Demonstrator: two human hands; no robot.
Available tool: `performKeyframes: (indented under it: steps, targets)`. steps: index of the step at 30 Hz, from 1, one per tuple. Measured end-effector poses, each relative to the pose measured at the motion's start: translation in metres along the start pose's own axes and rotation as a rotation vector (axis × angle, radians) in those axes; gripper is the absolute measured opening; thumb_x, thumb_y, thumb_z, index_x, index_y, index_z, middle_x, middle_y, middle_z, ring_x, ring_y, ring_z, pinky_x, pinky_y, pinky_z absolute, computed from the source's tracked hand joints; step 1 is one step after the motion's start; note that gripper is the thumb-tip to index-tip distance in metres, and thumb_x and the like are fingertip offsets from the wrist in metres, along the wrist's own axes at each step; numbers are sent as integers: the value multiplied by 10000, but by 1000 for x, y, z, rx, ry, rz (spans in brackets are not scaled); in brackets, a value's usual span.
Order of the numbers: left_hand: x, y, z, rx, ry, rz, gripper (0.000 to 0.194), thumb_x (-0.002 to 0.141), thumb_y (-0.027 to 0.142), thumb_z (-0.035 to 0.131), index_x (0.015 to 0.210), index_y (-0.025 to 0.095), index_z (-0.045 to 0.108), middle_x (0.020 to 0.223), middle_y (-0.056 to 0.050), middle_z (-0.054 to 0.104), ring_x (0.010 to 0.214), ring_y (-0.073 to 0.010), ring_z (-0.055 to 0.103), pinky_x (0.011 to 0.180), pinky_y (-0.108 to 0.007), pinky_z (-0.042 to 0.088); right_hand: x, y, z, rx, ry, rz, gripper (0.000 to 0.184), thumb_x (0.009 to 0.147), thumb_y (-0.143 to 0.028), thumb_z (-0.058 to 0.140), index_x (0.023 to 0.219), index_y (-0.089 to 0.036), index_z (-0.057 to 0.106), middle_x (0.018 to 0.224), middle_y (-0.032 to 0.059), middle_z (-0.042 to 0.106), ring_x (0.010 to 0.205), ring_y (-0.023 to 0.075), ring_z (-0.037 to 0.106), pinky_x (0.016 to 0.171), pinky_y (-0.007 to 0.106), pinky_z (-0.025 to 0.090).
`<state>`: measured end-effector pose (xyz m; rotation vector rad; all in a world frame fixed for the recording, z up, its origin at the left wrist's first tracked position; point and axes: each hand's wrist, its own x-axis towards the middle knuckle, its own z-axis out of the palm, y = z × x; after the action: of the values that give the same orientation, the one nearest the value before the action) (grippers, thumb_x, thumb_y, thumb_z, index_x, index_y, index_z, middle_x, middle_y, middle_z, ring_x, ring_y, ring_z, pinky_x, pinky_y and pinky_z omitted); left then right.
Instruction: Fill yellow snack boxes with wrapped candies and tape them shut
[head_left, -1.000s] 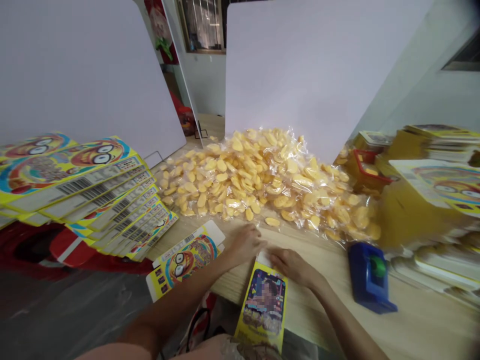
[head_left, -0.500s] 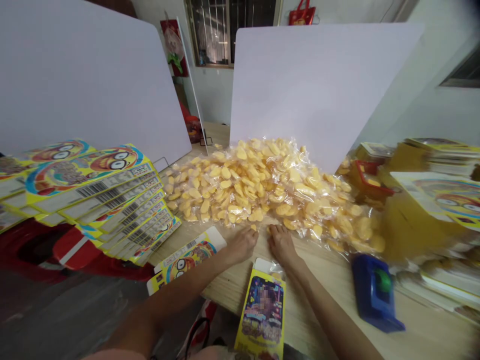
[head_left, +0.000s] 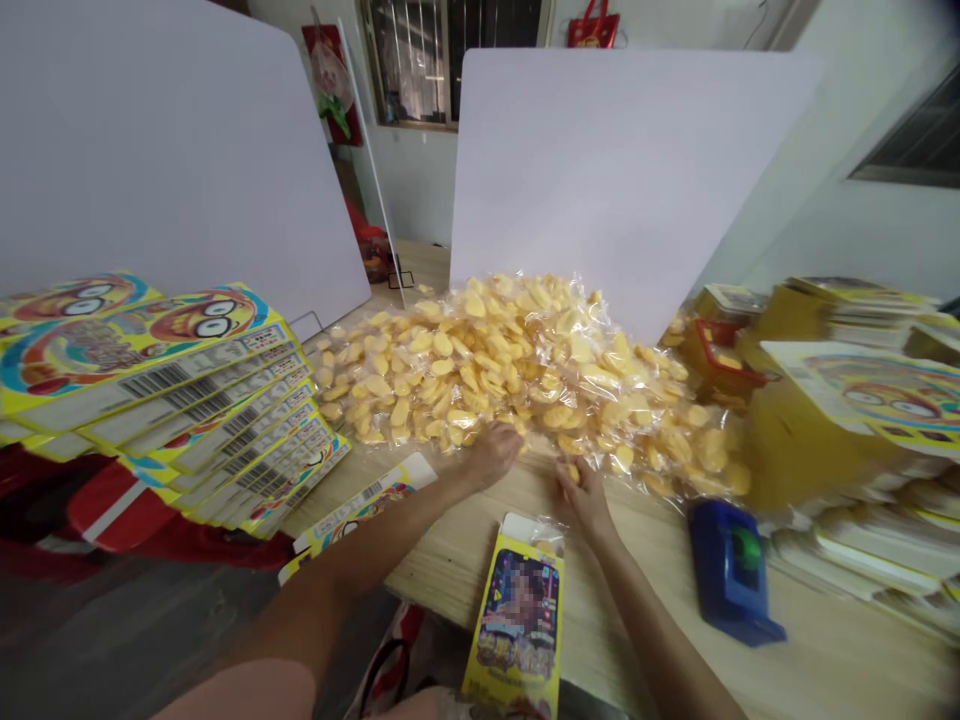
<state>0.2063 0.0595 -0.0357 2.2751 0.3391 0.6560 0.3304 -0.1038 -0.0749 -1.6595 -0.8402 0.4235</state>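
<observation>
A large pile of small clear packets (head_left: 480,350) with yellow oval pieces inside spreads across the table in front of me. At the pile's near edge my left hand (head_left: 493,454) is closed, its fingertips against the packets; what it pinches is hard to make out. My right hand (head_left: 586,496), just right of it, pinches a small yellow piece (head_left: 572,471) between thumb and fingers. Between my forearms lies an open yellow printed box (head_left: 517,620), with a clear packet showing at its raised flap. Another printed box (head_left: 364,510) lies partly under my left forearm.
Stacked yellow cartons (head_left: 217,400) stand at left, above a red stool (head_left: 112,505). A blue tape dispenser (head_left: 731,570) sits at right, near more cartons (head_left: 832,440) and a red bin (head_left: 724,350). White boards (head_left: 615,170) rise behind the pile.
My left hand has moved slightly up into the pile's edge. My right hand has moved right, away from the left, and a yellow piece now shows in its fingers. The view has shifted slightly.
</observation>
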Motion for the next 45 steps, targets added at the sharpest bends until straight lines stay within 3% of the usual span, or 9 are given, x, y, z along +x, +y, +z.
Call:
performKeyframes:
  steps: [3, 6, 12, 16, 24, 29, 33, 40, 45]
  targets:
    - [13, 14, 1, -339, 218, -214, 248, 898, 306, 462, 785, 169, 635, 912, -73, 659, 918, -198, 570, 845, -329, 436, -2, -18, 2, 91, 18, 5, 279, 855, -462, 526, 747, -205, 536, 617, -15, 544, 597, 171, 527, 609, 295, 442]
    - [15, 33, 5, -706, 255, -404, 308, 796, 414, 584, 637, 150, 604, 707, -48, 635, 732, -177, 586, 710, -296, 466, -1, -42, 10, 42, 54, -94, 272, 744, -419, 675, 866, -198, 574, 811, 21, 632, 740, 193, 580, 694, 312, 459]
    - [-4, 56, 27, -994, 353, -513, 348, 740, 503, 606, 720, 156, 578, 709, -37, 620, 702, -157, 611, 695, -295, 503, -8, -61, 27, -10, 70, -2, 271, 666, -380, 726, 730, -197, 536, 683, -5, 601, 626, 181, 561, 591, 293, 440]
    - [-4, 52, 31, -1017, 438, -566, 298, 722, 451, 641, 719, 179, 519, 601, 28, 533, 580, -113, 560, 622, -266, 479, -17, -56, 18, 221, 72, 49, 306, 774, -485, 629, 814, -189, 560, 697, -2, 596, 546, 149, 544, 533, 282, 443]
    - [-10, 55, 41, -977, 282, -605, 304, 759, 417, 578, 611, 187, 447, 484, 60, 409, 410, -72, 408, 455, -230, 363, -27, -55, 7, 418, 101, 83, 279, 872, -485, 508, 816, -212, 528, 555, -50, 514, 489, 144, 505, 559, 292, 459]
    - [-19, 50, 40, -953, 160, -652, 207, 641, 294, 653, 637, 170, 487, 596, 28, 503, 506, -96, 490, 514, -257, 436, -39, -44, -4, 100, 184, -32, 283, 875, -427, 474, 729, -198, 552, 775, 23, 593, 783, 189, 545, 758, 320, 437]
    - [-28, 39, 38, -889, 62, -649, 191, 576, 256, 656, 674, 160, 523, 676, 7, 551, 561, -107, 529, 557, -266, 468, -43, -27, -11, 51, 205, 14, 286, 857, -446, 522, 813, -179, 616, 765, 23, 597, 685, 174, 513, 642, 291, 426]
    - [-48, 30, 30, -593, -147, -554, 205, 639, 226, 646, 826, 150, 608, 642, 7, 598, 584, -136, 565, 546, -228, 412, -56, -6, -6, 167, -70, 90, 313, 784, -457, 651, 905, -169, 634, 796, 36, 637, 699, 179, 556, 628, 286, 447]
    - [-56, 40, 24, -346, -330, -375, 41, 675, 165, 646, 714, 155, 639, 743, -26, 605, 789, -191, 581, 756, -292, 442, -65, 1, -11, -49, -246, 103, 237, 773, -398, 662, 768, -195, 539, 601, -43, 504, 546, 126, 453, 509, 230, 377]
